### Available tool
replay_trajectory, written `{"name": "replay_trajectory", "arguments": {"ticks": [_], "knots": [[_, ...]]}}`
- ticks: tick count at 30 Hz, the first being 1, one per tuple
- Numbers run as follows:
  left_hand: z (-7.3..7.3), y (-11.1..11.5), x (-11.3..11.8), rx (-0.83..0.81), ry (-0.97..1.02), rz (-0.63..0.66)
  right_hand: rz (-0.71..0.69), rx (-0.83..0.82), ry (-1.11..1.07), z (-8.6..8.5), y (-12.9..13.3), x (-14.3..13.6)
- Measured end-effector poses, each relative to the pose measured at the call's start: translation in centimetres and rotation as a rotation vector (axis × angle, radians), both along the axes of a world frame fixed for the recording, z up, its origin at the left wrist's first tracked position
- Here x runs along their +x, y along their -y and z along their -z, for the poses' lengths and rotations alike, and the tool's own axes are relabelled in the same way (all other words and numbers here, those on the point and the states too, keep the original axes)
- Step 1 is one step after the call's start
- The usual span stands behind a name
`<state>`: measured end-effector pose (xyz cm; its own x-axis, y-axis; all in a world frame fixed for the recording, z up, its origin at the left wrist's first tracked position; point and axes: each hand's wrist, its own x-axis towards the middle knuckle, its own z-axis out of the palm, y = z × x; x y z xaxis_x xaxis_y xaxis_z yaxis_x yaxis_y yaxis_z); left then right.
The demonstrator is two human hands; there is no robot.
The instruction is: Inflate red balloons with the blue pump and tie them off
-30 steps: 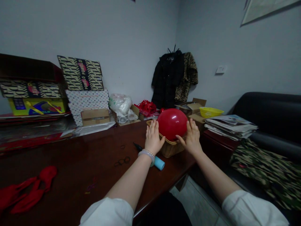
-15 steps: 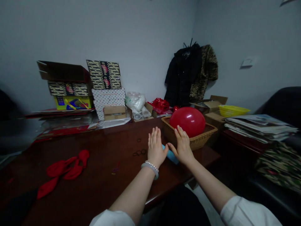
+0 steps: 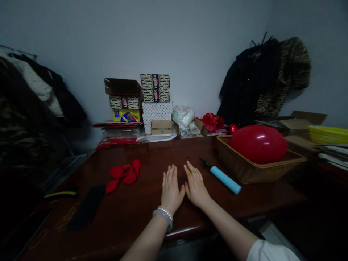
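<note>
My left hand (image 3: 172, 190), with a bangle and a beaded bracelet at the wrist, is held palm down with its fingers stretched out. Beside it my right hand (image 3: 197, 186) is also flat, its thumb tip close to the left thumb. Nothing is held in either. A light-blue balloon pump (image 3: 225, 179) with a black nozzle lies to the right of my right hand. Past it, a red balloon (image 3: 258, 144), blown up, rests in a wicker basket (image 3: 252, 172). Several limp red balloons (image 3: 125, 173) lie left of my hands. A small dark ring (image 3: 187, 158) is just beyond my fingertips.
A dark phone-like slab (image 3: 87, 208) and yellowish loops (image 3: 66, 217) lie at the left of the brown table (image 3: 141, 217). Stacked boxes (image 3: 157, 112) and a plastic bag (image 3: 183, 115) line the wall. Coats (image 3: 250, 83) hang at the right.
The view has turned left, so the table's things appear further right. Both hands have moved left off the blue pump, which now shows fully. They remain flat and side by side.
</note>
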<state>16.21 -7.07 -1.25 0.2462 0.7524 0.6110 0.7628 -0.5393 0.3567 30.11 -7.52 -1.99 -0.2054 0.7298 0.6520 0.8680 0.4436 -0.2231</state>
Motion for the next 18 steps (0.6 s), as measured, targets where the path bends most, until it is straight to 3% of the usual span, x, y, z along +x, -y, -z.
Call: {"name": "replay_trajectory", "arguments": {"ticks": [4,8,13,18], "knots": [[1.6,0.7,-5.4,-0.047,-0.054,-0.075,-0.067,-0.078,-0.012,1.6,0.0,-4.9],[3.2,1.1,-9.5,-0.098,-0.096,-0.117,-0.136,-0.172,-0.014,3.3,0.4,-7.8],[4.4,-0.3,-12.5,-0.130,-0.118,-0.210,-0.210,-0.275,0.003,5.0,0.5,-8.8],[4.0,-3.3,-14.3,-0.231,-0.145,-0.353,-0.233,-0.349,0.011,5.9,-0.1,-8.8]]}}
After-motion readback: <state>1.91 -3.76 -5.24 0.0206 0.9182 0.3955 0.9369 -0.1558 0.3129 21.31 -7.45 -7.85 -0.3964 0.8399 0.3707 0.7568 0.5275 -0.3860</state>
